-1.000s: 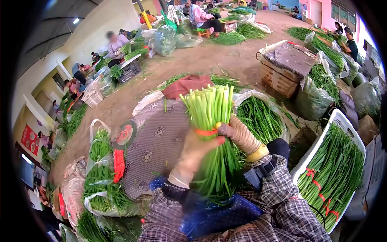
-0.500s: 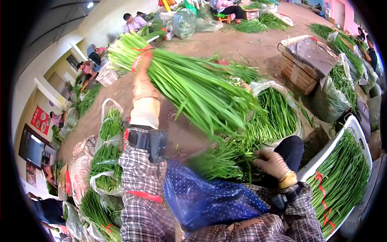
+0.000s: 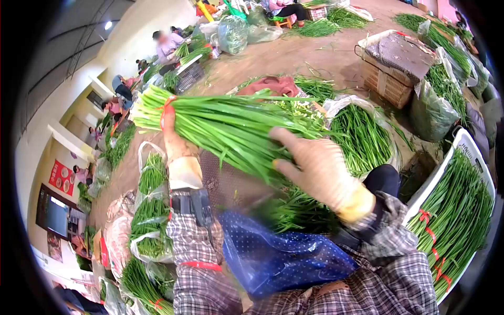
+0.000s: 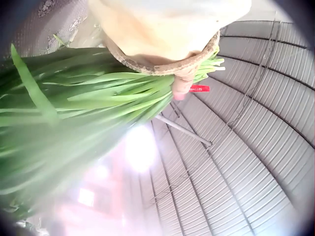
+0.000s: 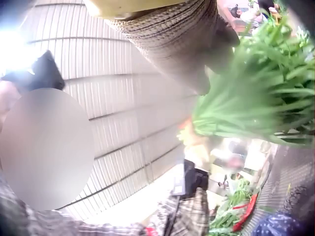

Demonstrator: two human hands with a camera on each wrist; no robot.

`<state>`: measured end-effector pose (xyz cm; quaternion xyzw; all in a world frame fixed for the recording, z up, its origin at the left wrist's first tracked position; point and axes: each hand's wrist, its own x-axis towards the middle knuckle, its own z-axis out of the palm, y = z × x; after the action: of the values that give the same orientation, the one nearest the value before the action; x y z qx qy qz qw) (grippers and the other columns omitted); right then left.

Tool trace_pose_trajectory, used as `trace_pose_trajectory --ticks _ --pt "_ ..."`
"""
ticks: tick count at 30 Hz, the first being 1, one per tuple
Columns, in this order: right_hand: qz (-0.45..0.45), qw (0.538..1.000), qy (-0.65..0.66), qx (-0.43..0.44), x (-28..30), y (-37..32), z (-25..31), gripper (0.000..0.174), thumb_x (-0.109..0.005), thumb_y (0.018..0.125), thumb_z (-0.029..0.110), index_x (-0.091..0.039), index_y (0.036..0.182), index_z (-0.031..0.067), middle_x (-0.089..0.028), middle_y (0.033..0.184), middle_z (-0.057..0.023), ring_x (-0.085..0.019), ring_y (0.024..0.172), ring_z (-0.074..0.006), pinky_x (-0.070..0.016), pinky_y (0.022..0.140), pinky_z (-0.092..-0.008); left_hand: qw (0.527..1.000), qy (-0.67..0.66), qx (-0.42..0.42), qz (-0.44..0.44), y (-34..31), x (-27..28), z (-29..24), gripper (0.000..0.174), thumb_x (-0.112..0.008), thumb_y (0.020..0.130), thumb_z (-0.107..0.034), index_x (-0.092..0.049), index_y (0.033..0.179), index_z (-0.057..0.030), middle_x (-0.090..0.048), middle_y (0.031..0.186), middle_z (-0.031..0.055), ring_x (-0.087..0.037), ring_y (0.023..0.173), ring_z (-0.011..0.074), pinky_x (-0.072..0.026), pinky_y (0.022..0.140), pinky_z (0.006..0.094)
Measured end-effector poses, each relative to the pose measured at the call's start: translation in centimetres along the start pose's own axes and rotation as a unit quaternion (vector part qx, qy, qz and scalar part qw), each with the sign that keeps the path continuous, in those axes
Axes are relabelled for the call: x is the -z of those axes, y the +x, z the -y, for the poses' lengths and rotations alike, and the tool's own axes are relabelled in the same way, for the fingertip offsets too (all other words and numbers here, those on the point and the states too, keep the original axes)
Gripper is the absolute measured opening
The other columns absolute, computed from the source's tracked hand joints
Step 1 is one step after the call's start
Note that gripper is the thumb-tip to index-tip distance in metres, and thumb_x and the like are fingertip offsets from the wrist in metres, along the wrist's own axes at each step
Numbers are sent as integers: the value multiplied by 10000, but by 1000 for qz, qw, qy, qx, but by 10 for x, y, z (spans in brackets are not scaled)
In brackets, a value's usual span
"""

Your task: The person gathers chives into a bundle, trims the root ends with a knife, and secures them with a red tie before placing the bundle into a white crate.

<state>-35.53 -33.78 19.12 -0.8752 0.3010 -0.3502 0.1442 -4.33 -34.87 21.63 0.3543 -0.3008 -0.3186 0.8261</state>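
Observation:
A large bundle of long green stalks (image 3: 226,118) is held out sideways, pale cut ends to the left, a red tie round it near those ends. My left hand (image 3: 176,139) grips it at the tie; in the left wrist view a thumb (image 4: 182,87) shows against the stalks. My gloved right hand (image 3: 315,165) is beside the leafy part, thumb and fingers apart, curled round nothing; the right wrist view shows that glove (image 5: 172,44) close to the leaves. Whether it touches them I cannot tell.
A blue dotted plastic sheet (image 3: 278,257) covers the lap. At right stands a white crate (image 3: 460,139) of tied bundles; a bag of greens (image 3: 359,139) lies nearer. Bagged greens (image 3: 152,210) lie left, a brown crate (image 3: 386,84) beyond.
The bundle, upright between both hands a second ago, now lies sideways in my left hand. My right hand has risen from near the knee to the leaves since half a second ago.

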Motion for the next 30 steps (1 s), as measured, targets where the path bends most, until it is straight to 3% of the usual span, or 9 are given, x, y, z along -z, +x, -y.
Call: trace_pose_trajectory --ticks 3,7,11,16,21,23,27,29,30 --pt "56 992 -117 -3 -56 -3 -16 234 -610 898 269 -612 993 55 -604 645 -136 -598 570 -316 -464 551 -431 1000 -8 4 -21 -10 7 -4 511 -679 867 -406 -582 1253 -84 -651 1157 109 -644 1018 280 -537 896 443" --pt "111 991 39 59 -60 -89 -29 212 -612 902 258 -631 813 67 -581 596 -75 -578 517 -269 -454 521 -418 999 -33 2 -11 -9 36 -18 569 -678 846 -486 -599 1247 -91 -663 1164 101 -646 1033 278 -533 919 453" --pt "265 943 155 -126 -16 -141 -45 214 -639 902 247 -707 937 48 -690 770 -136 -664 643 -277 -540 618 -395 996 -80 31 33 -21 48 -21 611 -670 832 -533 -597 1247 -91 -663 1164 96 -644 1035 275 -527 929 451" --pt "79 940 295 -155 70 -73 -7 172 -668 851 37 -674 1020 8 -706 935 -138 -689 842 -242 -543 745 -320 999 -33 -25 30 -40 44 -18 670 -623 841 -582 -558 1297 -96 -634 1205 79 -621 1072 260 -510 952 437" --pt "-66 955 278 76 49 15 22 651 -679 837 89 -400 1423 38 -625 1202 -153 -607 1061 -209 -510 892 -344 998 6 2 59 -62 12 -12 716 -647 821 -589 -519 1330 -103 -609 1232 91 -611 1086 257 -504 956 415" --pt "-65 939 337 15 25 47 31 850 -780 761 167 -316 1442 -42 -540 1298 -238 -555 1176 -319 -494 956 -383 999 20 -8 48 -75 -3 -11 737 -675 805 -573 -506 1334 -89 -609 1227 103 -614 1081 260 -505 955 411" --pt "-103 943 313 -41 -48 55 21 1052 -857 659 227 -236 1457 -58 -460 1368 -257 -447 1290 -337 -355 1104 -384 998 48 11 47 -86 -11 -4 718 -727 789 -503 -504 1332 -91 -609 1221 97 -612 1077 254 -507 944 413" --pt "115 888 428 -124 -57 39 19 1092 -871 631 248 -222 1452 -62 -426 1394 -248 -404 1325 -311 -308 1132 -378 996 88 -11 16 -96 -30 -2 703 -731 794 -477 -500 1338 -96 -608 1214 96 -603 1088 252 -500 947 414" --pt "47 888 455 -48 -71 29 18 1127 -880 596 295 -225 1431 -80 -492 1289 -273 -485 1225 -349 -382 1056 -385 999 42 27 6 -110 -43 -2 686 -728 800 -467 -510 1329 -89 -608 1213 93 -597 1098 251 -491 953 418"
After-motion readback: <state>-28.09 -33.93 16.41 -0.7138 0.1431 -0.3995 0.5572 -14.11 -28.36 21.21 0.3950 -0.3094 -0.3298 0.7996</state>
